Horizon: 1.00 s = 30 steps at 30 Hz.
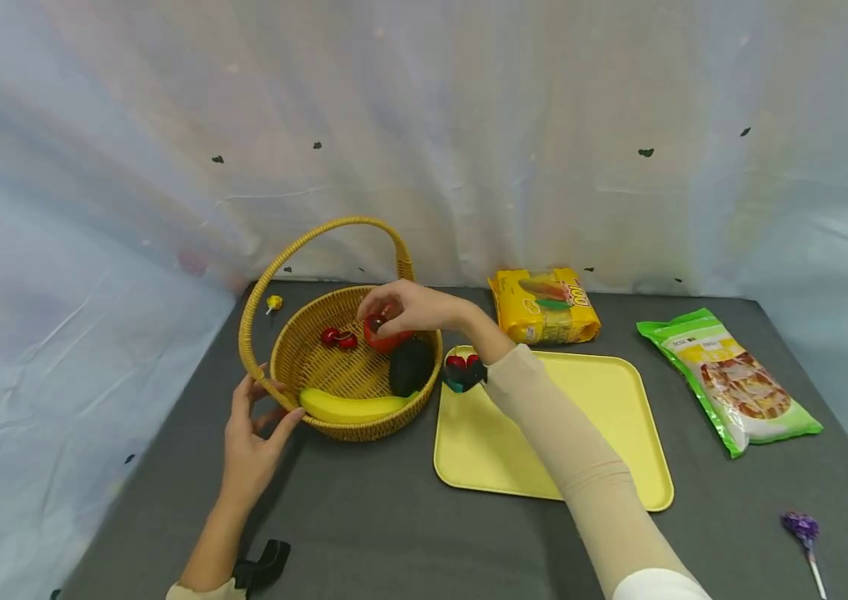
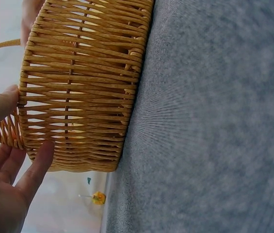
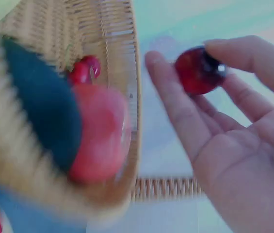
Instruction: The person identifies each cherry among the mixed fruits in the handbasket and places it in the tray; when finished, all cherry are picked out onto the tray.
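A round wicker basket (image 1: pixel 289 354) with a tall handle stands at the left of the table. Inside are a banana (image 1: pixel 352 408), a dark avocado-like fruit (image 1: pixel 411 367), a pair of cherries (image 1: pixel 339 337) and a larger red fruit (image 3: pixel 100 133). My left hand (image 1: pixel 251 437) grips the near left rim by the handle's base, its thumb on the rim and fingers on the outer side (image 2: pixel 18 182). Over the basket's far right part, my right hand (image 1: pixel 420 307) pinches a small, dark red round fruit (image 3: pixel 200 70) between thumb and fingers, above the larger red fruit.
Right of the basket lies a yellow tray (image 1: pixel 499 450) with red cherry-like fruits (image 1: pixel 472 360) at its corner, partly hidden. Behind it is a yellow snack pack (image 1: pixel 544 307). A green-white bag (image 1: pixel 731 379) and purple lollipop (image 1: pixel 800 527) lie right; a yellow lollipop (image 1: pixel 275 302) lies left.
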Tool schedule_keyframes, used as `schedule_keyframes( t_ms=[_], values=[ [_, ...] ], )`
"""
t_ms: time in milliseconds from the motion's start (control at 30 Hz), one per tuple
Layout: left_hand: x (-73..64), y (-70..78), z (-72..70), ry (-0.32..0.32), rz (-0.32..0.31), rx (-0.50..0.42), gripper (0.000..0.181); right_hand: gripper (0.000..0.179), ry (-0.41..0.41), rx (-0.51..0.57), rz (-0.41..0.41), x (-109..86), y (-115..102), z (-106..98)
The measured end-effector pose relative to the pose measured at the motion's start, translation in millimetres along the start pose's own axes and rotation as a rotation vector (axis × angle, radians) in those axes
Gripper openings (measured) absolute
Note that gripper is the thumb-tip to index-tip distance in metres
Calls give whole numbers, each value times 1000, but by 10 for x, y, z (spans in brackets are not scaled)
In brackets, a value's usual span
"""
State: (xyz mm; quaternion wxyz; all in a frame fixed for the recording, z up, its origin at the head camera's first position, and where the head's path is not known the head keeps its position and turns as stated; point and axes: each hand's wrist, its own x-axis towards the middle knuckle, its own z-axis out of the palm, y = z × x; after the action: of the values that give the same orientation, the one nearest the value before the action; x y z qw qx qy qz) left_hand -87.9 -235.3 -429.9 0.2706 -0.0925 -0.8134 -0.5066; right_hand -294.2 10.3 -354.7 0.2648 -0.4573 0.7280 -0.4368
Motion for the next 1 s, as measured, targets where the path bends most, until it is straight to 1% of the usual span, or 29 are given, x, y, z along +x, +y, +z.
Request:
schedule_keyframes(
  t_ms=[100, 233, 300, 367, 467, 533, 567, 633, 700, 767, 833, 933, 1000],
  values=[
    [-4, -3, 6, -5, -2, -7, 80, 37, 53, 61, -1, -327, 90, -69],
    [-11, 2, 14, -8, 5, -12, 80, 35, 171, 103, -6, -808, 224, -96],
    [-9, 5, 16, -6, 18, -7, 80, 33, 228, 125, -1, -1041, 299, -99],
    [-7, 6, 19, -4, 33, -1, 81, 31, 279, 149, 18, -1260, 390, -98],
    [-2, 9, 18, 3, 36, 2, 81, 30, 343, 181, 78, -1535, 537, -77],
    [0, 12, 17, 7, 27, -2, 81, 31, 384, 167, 117, -1683, 623, -49],
    [1, 12, 16, 10, 21, -5, 81, 32, 403, 149, 134, -1745, 666, -33],
    [3, 13, 15, 14, 20, -8, 81, 33, 443, 73, 161, -1845, 736, -1],
    [3, 11, 16, 16, 24, -11, 81, 33, 479, -17, 178, -1916, 786, 25],
    [2, 10, 16, 18, 22, -15, 81, 32, 504, -79, 194, -1962, 824, 44],
    [0, 6, 16, 17, 16, -15, 81, 30, 515, -89, 211, -1984, 841, 58],
    [-1, 6, 15, 16, 5, -17, 81, 29, 517, -52, 239, -1990, 867, 74],
    [-3, 6, 15, 14, 2, -16, 81, 28, 517, -55, 263, -1983, 895, 87]
  ],
)
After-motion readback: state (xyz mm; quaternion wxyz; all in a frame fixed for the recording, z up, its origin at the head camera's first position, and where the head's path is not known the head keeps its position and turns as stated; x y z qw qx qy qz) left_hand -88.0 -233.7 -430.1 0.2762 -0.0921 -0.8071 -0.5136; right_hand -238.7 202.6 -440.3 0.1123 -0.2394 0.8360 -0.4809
